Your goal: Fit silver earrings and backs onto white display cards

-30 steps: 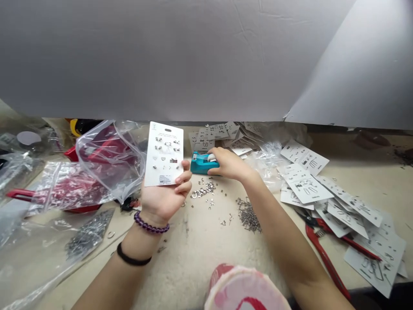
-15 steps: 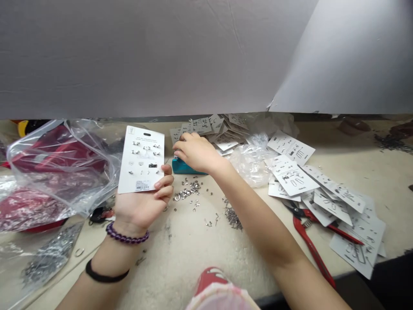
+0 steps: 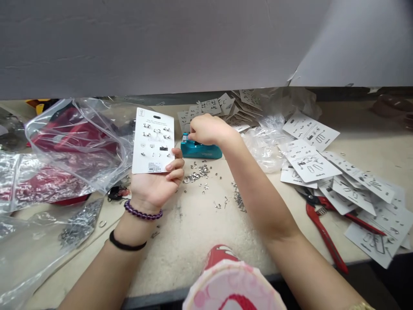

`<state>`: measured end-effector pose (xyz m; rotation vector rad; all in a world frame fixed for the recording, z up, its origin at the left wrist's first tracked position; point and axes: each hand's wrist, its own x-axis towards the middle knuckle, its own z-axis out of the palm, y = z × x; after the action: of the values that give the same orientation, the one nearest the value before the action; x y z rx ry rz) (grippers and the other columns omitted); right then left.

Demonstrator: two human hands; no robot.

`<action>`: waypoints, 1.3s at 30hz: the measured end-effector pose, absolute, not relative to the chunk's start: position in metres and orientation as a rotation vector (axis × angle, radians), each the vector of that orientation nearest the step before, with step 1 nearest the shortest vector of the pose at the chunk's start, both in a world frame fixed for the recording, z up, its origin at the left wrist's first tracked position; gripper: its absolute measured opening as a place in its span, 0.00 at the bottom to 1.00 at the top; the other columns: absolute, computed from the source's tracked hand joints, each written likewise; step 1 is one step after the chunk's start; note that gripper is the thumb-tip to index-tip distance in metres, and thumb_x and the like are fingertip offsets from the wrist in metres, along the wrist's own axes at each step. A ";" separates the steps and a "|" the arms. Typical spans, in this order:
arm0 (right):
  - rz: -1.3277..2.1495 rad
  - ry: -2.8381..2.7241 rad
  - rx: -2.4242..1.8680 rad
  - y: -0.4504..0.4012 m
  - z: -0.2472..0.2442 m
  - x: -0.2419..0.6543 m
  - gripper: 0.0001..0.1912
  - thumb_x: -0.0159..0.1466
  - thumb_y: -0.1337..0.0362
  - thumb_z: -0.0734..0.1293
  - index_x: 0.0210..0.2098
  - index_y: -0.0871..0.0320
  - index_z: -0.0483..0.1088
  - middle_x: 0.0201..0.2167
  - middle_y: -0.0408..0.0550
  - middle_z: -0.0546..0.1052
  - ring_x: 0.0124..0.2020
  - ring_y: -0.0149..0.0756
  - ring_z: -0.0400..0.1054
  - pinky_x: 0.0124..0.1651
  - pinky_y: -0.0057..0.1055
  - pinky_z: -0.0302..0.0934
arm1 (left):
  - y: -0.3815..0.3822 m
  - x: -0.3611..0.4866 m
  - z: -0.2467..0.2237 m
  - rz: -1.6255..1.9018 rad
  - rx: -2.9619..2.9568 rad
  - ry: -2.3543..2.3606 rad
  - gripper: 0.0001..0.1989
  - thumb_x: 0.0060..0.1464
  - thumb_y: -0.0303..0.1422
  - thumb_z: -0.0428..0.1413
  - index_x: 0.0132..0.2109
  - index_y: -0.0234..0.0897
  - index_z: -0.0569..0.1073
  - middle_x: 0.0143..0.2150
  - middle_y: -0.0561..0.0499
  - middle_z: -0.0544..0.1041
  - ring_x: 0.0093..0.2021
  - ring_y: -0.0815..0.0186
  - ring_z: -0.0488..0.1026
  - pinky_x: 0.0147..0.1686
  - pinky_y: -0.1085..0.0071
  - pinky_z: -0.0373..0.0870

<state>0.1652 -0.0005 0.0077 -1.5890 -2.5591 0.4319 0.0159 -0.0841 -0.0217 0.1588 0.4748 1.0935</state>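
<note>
My left hand (image 3: 158, 183) holds a white earring card (image 3: 153, 144) upright by its lower right edge, thumb behind it. The card's back faces me, with rows of small metal earring backs, clear tape patches and a barcode label. My right hand (image 3: 209, 129) is over a teal tape dispenser (image 3: 202, 150), its fingers curled together at the cutter end. What those fingertips pinch, if anything, is hidden. Just in front of the dispenser lie loose silver earring backs (image 3: 200, 172) and a few small metal pieces (image 3: 222, 203).
Filled cards (image 3: 312, 161) spread over the right side, with red-handled pliers (image 3: 329, 232) partly under them. More cards (image 3: 238, 110) pile behind the dispenser beside a crumpled plastic bag (image 3: 266, 148). Bags of red material (image 3: 80, 142) lie left. A pink-topped object (image 3: 234, 284) stands close in front.
The view has shifted, so most things appear higher and further right. My left hand still holds up the card. My right fingers have curled in at the dispenser, more of which now shows.
</note>
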 end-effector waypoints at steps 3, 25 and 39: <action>0.568 -2.520 -1.447 0.006 0.002 0.169 0.06 0.56 0.65 0.64 0.24 0.60 0.70 0.25 0.48 0.70 0.31 0.38 0.63 0.32 0.32 0.55 | -0.083 0.017 -0.023 1.099 0.155 0.490 0.17 0.59 0.40 0.37 0.41 0.35 0.66 0.33 0.47 0.66 0.22 0.73 0.56 0.16 0.79 0.57; 1.334 -2.207 -0.824 0.017 -0.023 0.190 0.02 0.58 0.67 0.64 0.30 0.58 0.68 0.43 0.48 0.72 0.47 0.33 0.64 0.44 0.29 0.59 | -0.081 0.016 -0.027 1.083 0.171 0.504 0.18 0.59 0.40 0.37 0.37 0.36 0.66 0.32 0.48 0.64 0.21 0.73 0.55 0.17 0.79 0.55; 1.016 -2.212 -0.952 0.017 -0.023 0.171 0.04 0.56 0.68 0.63 0.29 0.61 0.70 0.30 0.43 0.74 0.32 0.30 0.65 0.36 0.26 0.57 | -0.081 0.018 -0.028 1.072 0.122 0.500 0.18 0.59 0.40 0.37 0.38 0.34 0.66 0.30 0.47 0.65 0.21 0.73 0.56 0.17 0.80 0.55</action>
<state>0.1708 0.0172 -0.0230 -0.9521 -2.2123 1.0161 0.0175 -0.0807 -0.0279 0.1216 0.5003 1.0721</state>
